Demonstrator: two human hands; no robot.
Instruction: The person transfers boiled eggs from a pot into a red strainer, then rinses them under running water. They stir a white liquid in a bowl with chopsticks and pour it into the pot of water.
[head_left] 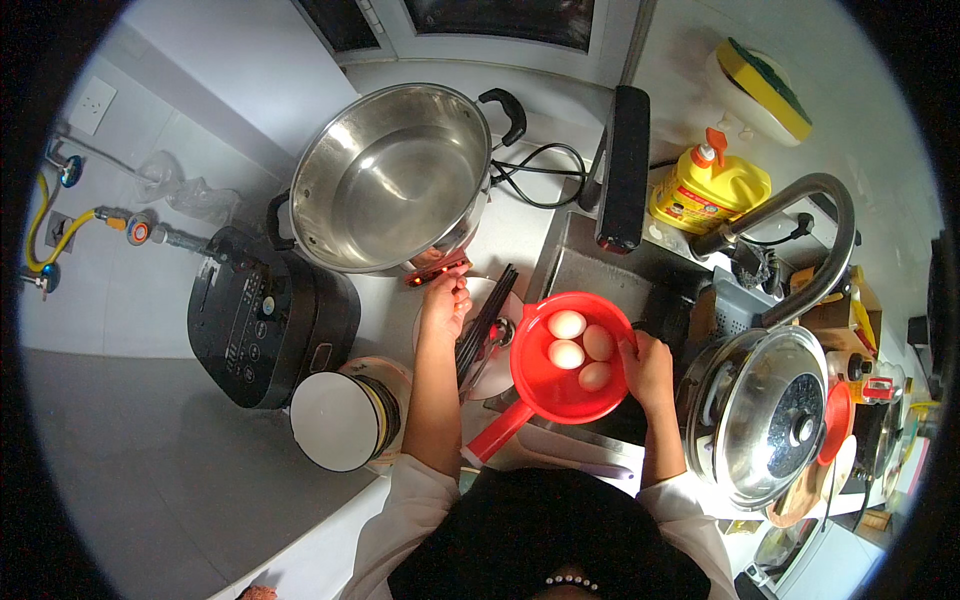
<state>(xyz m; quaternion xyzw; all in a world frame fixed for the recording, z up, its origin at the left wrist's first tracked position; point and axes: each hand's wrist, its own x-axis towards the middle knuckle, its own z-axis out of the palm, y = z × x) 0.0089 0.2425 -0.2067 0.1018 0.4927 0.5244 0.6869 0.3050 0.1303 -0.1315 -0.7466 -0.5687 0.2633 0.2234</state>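
Note:
My right hand (652,368) grips the rim of a red plastic dipper (565,400) from its right side. Several pale eggs (566,354) lie inside it, and its handle points toward me at the lower left. Beyond my left hand stands a wide steel electric pot (395,180) with black side handles; it looks to hold clear liquid. My left hand (447,303), fingers curled, is at the lit control panel (437,272) on the pot's near base. What its fingertips press or pinch is hidden. Black chopsticks (485,325) lie across a pale bowl (498,372) between my arms.
A black rice cooker (270,318) and white enamel bowl (335,422) stand left. The sink (590,262) lies under the dipper, with a curved faucet (840,215) and yellow soap bottle (708,190) beyond. A glass-lidded pot (765,418) sits right. A black cable (545,175) loops behind.

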